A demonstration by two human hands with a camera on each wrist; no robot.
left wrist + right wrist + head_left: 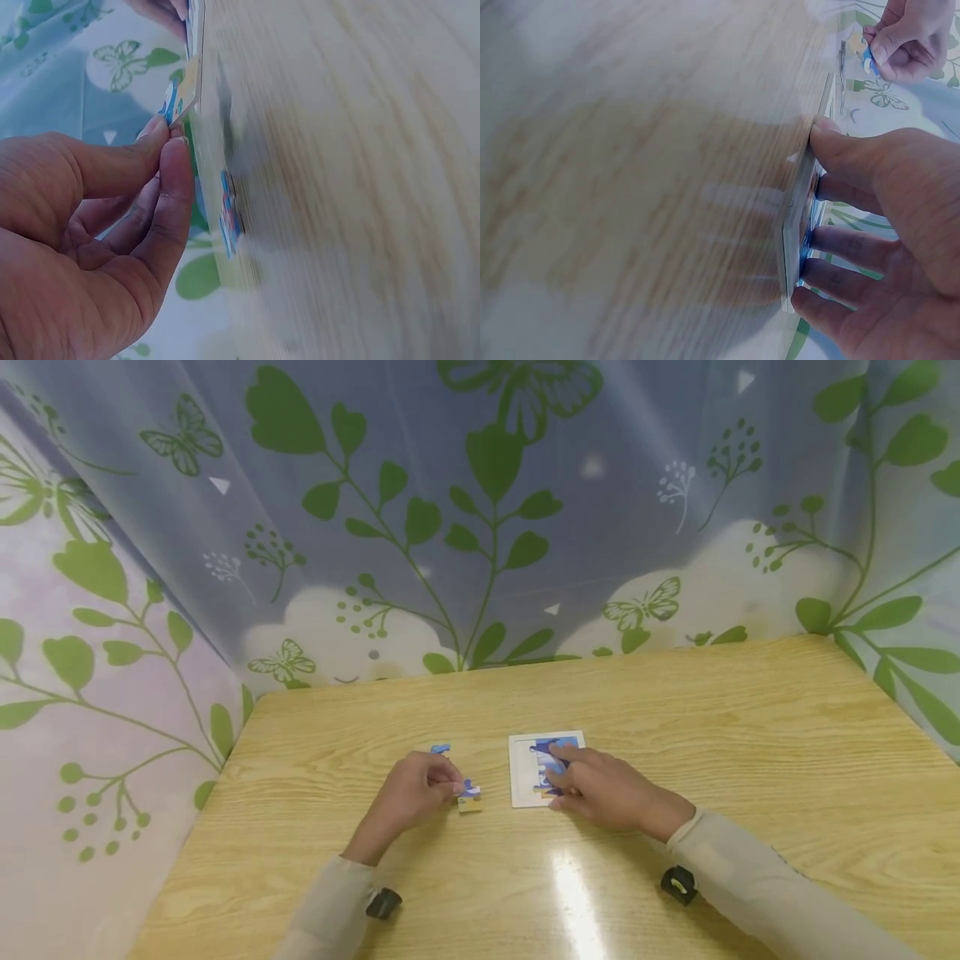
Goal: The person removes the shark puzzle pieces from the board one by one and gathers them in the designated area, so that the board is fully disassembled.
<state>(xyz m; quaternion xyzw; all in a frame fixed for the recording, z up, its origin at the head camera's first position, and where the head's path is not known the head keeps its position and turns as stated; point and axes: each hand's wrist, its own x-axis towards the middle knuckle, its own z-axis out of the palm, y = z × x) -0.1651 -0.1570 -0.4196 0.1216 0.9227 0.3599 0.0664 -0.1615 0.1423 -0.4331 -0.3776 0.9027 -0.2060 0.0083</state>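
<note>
The left hand (415, 791) pinches a puzzle piece (470, 802) at its fingertips, just above the counter (337, 727) — a loose piece (440, 749) lies just beyond that hand. To its right, the right hand (606, 787) rests, fingers loosely extended, on a white tray (523, 781) — thumb at the near edge, fitted pieces (546, 762) partly beneath the fingers.

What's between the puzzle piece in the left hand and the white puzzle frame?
The head view shows only bare tabletop between the held piece and the frame.
</note>
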